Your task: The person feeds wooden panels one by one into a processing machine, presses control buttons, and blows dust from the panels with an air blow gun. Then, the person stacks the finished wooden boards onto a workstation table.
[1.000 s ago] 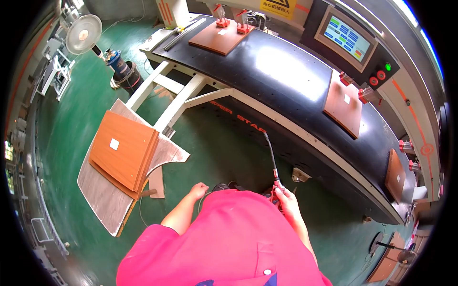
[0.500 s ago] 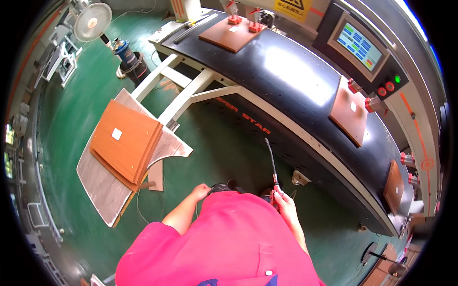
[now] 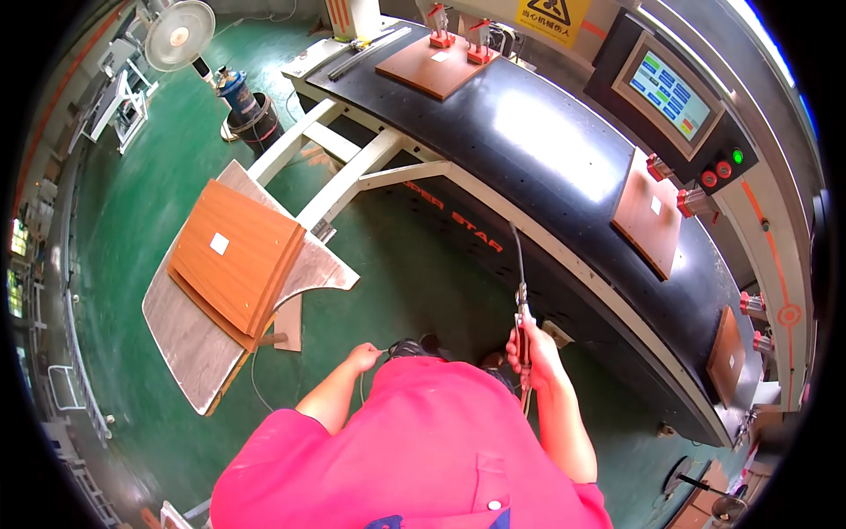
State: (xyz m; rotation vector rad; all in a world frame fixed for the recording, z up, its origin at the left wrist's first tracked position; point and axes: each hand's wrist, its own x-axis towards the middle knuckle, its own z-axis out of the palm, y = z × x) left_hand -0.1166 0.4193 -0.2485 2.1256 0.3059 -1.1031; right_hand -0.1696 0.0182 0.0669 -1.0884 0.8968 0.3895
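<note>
My right hand [image 3: 539, 353] is wrapped around the handle of an air blow gun [image 3: 523, 309] with a long thin dark nozzle. The nozzle points up and away from me, its tip close to the front edge of the black machine table [image 3: 467, 132]. A thin hose hangs below the gun. My left hand [image 3: 363, 357] is closed at my left side on a thin pale hose [image 3: 362, 388]. Brown panels with white labels lie on the machine table: one far panel [image 3: 432, 70], one right panel [image 3: 648, 216] and one near panel [image 3: 727, 357], each next to red-footed clamps.
To my left, stacked orange-brown panels [image 3: 233, 256] rest on a grey wooden board [image 3: 189, 370]. A white metal frame [image 3: 352, 176] juts from the table. A control screen [image 3: 667, 95] hangs at upper right. A fan [image 3: 179, 35] and a black bucket [image 3: 260, 128] stand at upper left.
My right hand has risen and moved forward with the air blow gun, bringing its nozzle nearer the table edge. My left hand has barely moved. The view has shifted slightly.
</note>
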